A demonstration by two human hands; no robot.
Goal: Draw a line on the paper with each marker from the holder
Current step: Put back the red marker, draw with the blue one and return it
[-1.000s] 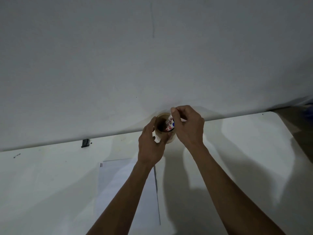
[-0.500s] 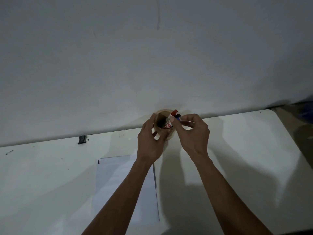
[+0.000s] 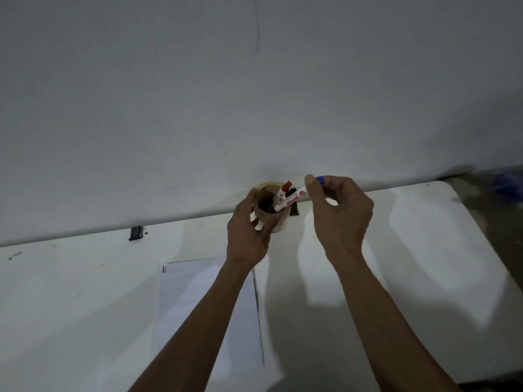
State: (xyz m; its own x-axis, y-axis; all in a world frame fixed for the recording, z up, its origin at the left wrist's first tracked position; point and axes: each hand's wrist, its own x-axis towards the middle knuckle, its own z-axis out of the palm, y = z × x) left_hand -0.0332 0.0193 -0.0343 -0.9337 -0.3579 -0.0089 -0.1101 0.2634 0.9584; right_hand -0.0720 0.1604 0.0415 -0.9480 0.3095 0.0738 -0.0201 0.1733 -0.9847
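Observation:
A tan round holder [image 3: 280, 224] stands at the table's far edge against the wall. My left hand [image 3: 249, 236] wraps around its left side. My right hand [image 3: 339, 216] pinches a white marker with a blue cap [image 3: 294, 200], which is tilted and partly drawn out of the holder toward the right. A red-capped marker [image 3: 284, 188] and a black-capped marker [image 3: 291, 192] lean in the holder. A white sheet of paper [image 3: 192, 301] lies on the table under my left forearm, with short coloured marks at its top left corner.
The white table [image 3: 424, 250] runs to a rounded right corner. A small dark clip [image 3: 135, 233] sits at the far edge on the left. A grey wall [image 3: 254, 94] rises directly behind the holder. Dark floor shows at the far right.
My right hand has moved right and up, drawing the blue-capped marker partway out of the holder. My left hand has stayed on the holder.

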